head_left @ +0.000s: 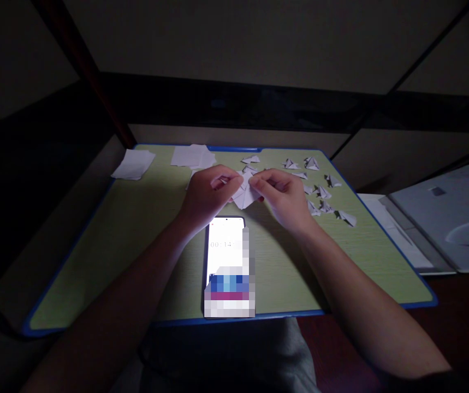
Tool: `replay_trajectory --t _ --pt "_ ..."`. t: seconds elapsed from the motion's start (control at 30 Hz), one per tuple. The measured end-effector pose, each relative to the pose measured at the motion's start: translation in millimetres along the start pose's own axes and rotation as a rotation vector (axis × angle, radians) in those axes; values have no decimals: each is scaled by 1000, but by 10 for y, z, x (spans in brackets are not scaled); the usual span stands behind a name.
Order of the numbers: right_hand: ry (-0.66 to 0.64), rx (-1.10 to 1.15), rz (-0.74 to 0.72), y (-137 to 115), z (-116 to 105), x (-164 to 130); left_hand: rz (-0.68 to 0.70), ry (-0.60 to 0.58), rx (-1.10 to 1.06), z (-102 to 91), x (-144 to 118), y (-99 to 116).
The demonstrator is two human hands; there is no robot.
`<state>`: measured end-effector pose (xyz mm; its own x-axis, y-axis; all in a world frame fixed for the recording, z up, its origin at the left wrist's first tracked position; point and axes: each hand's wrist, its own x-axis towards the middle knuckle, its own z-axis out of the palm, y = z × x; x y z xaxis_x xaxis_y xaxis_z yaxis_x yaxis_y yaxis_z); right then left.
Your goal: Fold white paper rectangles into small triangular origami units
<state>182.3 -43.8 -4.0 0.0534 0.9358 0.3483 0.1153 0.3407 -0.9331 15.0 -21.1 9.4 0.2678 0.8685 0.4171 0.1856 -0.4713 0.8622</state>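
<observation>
Between my two hands is a small piece of folded white paper, held above the middle of the table. My left hand pinches its left side between thumb and fingers. On the other side my right hand grips the paper in the same way, thumb on top. Creases run across the paper, and a point of it faces me. Parts of the fingers are hidden behind it. Just below the hands lies a lit phone showing a timer, its lower part blurred.
Several folded paper pieces are scattered at the table's right side. Flat paper stacks lie at the far left and the back. The green table has a blue rim. A pale box-like object stands to the right.
</observation>
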Motion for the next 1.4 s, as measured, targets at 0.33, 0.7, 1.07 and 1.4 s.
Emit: replay_trajectory --t 0.33,0.7,1.07,1.4 --pt "6 -52 26 -5 -6 2 143 95 204 -8 26 -121" --pt "-35 -51 35 -9 13 -6 217 92 317 -3 22 -139" --pt "-24 -40 76 20 -1 13 265 -2 423 -33 11 -111" --pt "-39 -174 -9 25 -4 7 258 -41 545 -38 2 -112"
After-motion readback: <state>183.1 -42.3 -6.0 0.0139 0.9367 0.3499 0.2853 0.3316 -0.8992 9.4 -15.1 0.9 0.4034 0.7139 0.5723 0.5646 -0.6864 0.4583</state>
